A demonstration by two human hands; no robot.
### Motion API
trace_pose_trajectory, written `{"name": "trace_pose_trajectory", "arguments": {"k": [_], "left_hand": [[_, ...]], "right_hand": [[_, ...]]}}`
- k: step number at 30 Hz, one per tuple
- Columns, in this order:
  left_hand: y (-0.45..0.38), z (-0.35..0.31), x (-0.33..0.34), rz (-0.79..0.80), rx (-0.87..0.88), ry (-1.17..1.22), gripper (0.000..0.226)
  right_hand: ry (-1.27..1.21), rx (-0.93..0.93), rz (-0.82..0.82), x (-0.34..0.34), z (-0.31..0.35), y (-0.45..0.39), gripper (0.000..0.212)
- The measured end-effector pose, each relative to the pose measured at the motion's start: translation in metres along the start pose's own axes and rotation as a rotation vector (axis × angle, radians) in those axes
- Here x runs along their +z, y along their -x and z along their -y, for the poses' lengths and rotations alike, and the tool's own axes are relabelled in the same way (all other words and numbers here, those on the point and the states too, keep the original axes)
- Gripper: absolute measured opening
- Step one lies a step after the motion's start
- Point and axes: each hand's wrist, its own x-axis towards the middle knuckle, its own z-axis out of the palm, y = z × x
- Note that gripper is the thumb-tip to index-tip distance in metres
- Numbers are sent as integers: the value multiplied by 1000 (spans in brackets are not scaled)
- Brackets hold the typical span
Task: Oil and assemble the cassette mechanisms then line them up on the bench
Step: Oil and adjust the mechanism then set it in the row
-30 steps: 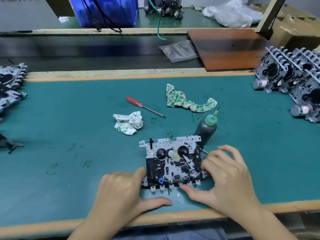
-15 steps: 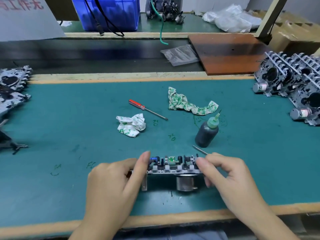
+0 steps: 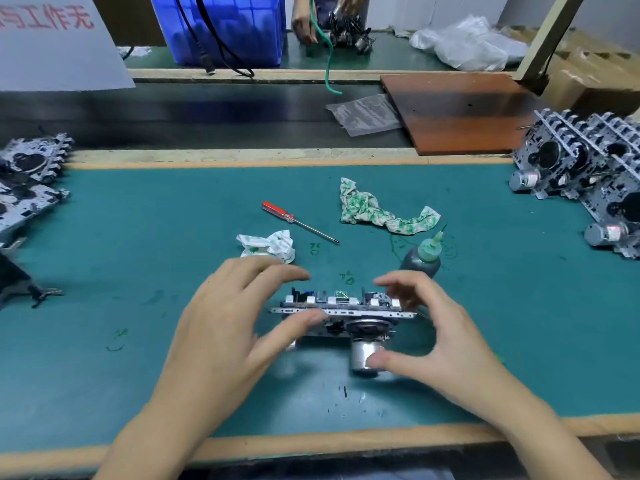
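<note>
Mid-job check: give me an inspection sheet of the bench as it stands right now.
Surface: teal bench mat, ink scribbles, dark specks near front edge.
Job's things: grey cassette mechanism tipped on edge, motor facing the person; dark oil bottle with green nozzle upright behind it; finished mechanisms lined up right, more at left.
Clutter: red-handled screwdriver; two crumpled green-printed rags.
Hands: left hand and right hand hold the mechanism's ends.
Cables: green cable, black cables beyond.
Surroundings: blue crate, brown board.
</note>
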Motion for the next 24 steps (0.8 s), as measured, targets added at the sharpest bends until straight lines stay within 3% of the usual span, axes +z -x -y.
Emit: {"name": "trace_pose_trajectory", "arguments": {"k": [4, 10, 24], "left_hand": [[-17, -16, 9, 126, 188, 138, 38], [-29, -18, 24, 104, 216, 317, 20], [-29, -15, 32, 71, 233, 334, 20]], "right_hand": [[-158, -54, -18, 8, -7, -9, 42], [-230, -68, -25, 9, -8, -13, 29], [-289, -60, -36, 9, -8, -12, 28]]}}
